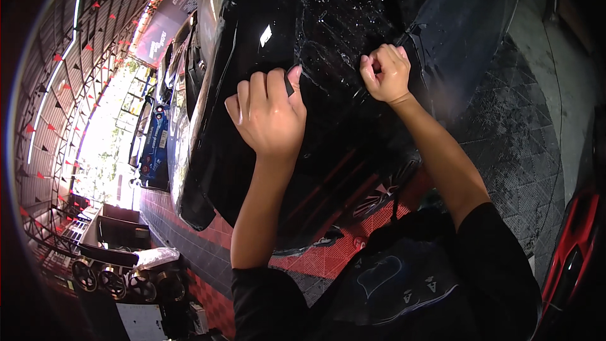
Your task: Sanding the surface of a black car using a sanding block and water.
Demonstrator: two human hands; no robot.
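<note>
A glossy black car panel [255, 9] lies before me. Over its right part stretches a wet, clear film [353, 6], creased and dotted with droplets. My left hand [268, 113] is closed above the panel, fingers curled and thumb raised at the film's near edge, which it appears to grip. Farther right, my right hand [388, 74] is curled into a loose fist, also at the film's edge, where creases run toward the fingers. The exact pinch points are hidden by the fingers. Beyond the right hand, a loose part of the film [464, 25] hangs hazily.
Grey and red floor tiles [511, 132] surround the car. At lower left, several wheels [113, 283] stand beside a wrapped item [156, 257]. A blue vehicle [154, 142] is near the bright opening, and a red car part [571, 252] sits at the far right.
</note>
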